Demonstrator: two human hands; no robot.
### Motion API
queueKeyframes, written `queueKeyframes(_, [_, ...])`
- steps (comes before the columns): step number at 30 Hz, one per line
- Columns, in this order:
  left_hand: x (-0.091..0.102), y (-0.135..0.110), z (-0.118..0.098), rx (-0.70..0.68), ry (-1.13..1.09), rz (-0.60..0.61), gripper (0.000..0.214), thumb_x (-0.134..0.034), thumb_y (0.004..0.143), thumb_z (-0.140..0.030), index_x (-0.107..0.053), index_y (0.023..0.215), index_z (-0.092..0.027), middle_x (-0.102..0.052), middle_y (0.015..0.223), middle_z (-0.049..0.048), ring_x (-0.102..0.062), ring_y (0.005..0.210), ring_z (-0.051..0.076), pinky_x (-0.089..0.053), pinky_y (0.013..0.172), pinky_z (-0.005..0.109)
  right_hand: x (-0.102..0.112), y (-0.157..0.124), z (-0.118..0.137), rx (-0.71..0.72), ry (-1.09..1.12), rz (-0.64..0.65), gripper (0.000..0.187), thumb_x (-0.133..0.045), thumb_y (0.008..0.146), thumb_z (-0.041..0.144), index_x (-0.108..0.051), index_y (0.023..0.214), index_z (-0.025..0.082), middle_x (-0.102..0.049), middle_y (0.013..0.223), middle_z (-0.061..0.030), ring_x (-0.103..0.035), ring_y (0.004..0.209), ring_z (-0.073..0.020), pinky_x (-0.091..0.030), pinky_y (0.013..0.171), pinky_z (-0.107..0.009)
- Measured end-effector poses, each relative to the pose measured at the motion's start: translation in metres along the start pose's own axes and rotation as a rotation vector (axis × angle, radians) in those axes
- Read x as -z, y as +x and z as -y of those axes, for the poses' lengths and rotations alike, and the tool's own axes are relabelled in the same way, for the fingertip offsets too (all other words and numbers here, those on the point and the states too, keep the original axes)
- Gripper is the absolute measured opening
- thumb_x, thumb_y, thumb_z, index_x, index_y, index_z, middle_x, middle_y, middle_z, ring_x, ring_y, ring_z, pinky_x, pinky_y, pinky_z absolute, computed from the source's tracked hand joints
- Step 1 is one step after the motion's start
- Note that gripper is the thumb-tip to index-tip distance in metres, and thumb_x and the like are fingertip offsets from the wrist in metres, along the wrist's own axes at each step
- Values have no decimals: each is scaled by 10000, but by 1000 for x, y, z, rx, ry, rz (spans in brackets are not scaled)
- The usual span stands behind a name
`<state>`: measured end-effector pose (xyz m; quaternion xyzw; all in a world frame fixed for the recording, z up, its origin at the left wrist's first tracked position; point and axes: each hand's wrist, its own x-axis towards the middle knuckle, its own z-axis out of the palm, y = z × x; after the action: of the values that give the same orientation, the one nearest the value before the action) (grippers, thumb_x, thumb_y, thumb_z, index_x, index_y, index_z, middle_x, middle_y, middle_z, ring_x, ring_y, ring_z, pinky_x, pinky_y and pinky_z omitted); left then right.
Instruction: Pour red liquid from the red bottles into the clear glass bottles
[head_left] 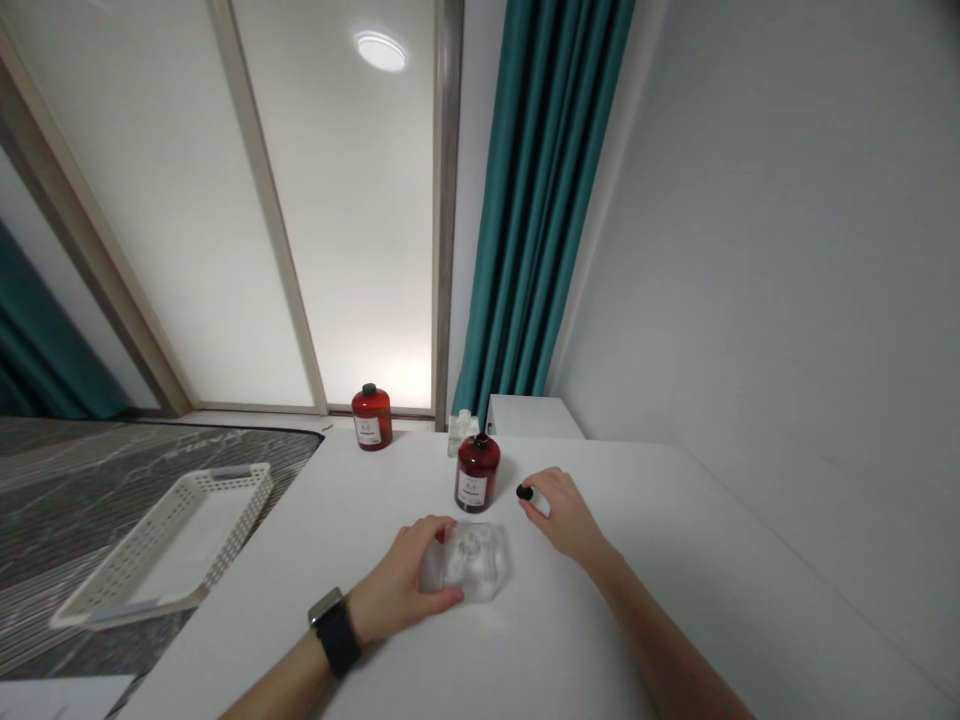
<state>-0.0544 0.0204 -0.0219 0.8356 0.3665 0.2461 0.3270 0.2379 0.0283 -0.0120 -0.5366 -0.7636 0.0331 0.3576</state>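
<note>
My left hand, with a dark watch on its wrist, curls its fingers and thumb around the left side of a clear glass container low over the white table. Between the thumb and fingers of my right hand is a small black bottle cap. Just beyond the hands stands a dark red bottle with a white label, upright; its neck shows no large cap. Farther back on the left, a second red bottle wears its black cap.
A small clear glass bottle stands behind the nearer red bottle. The white table meets a wall on the right. Off its left edge lies a white perforated basket. Teal curtains hang beyond a white box-like piece.
</note>
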Motion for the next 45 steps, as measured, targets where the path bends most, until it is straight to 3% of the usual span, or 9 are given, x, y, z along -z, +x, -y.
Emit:
queueKeyframes(5, [3, 0, -9, 14, 2, -1, 640, -765, 677, -211, -488, 1253, -199, -595, 1206, 99, -552, 1087, 309, -435, 984, 462, 2, -9, 24, -87, 126, -112, 70, -571, 866, 249, -598, 924, 219, -683, 933, -64, -620, 870, -217, -491, 774, -342])
queueKeyframes(14, [2, 1, -11, -5, 19, 10, 669, -778, 685, -250, -460, 1272, -208, -592, 1211, 99, -555, 1091, 299, -430, 981, 453, -11, -17, 75, -53, 484, -2, 170, -603, 861, 226, -647, 1025, 238, -673, 993, -55, -630, 935, -208, -508, 837, -351])
queueKeyframes(19, [3, 1, -16, 1, 24, 15, 655, -786, 683, -264, -471, 1254, -200, -599, 1187, 90, -559, 1072, 294, -433, 965, 435, -17, -20, 80, -10, 546, 48, 154, -619, 864, 204, -648, 1008, 251, -640, 1003, -54, -620, 964, -203, -511, 882, -362])
queueKeyframes(33, [2, 1, -12, -27, 16, 29, 648, -795, 688, -249, -456, 1238, -196, -583, 1182, 94, -547, 1064, 291, -425, 956, 448, -18, -21, 88, 152, 426, 37, 150, -607, 879, 150, -644, 978, 255, -687, 1016, -59, -585, 997, -233, -494, 868, -412])
queueKeyframes(45, [6, 2, -7, -73, -28, 68, 725, -783, 732, -307, -405, 1345, -223, -562, 1293, 106, -529, 1160, 309, -378, 1020, 462, -16, -23, 88, 92, 476, 104, 239, -562, 857, 70, -630, 985, 260, -661, 1108, -52, -570, 1069, -222, -469, 931, -409])
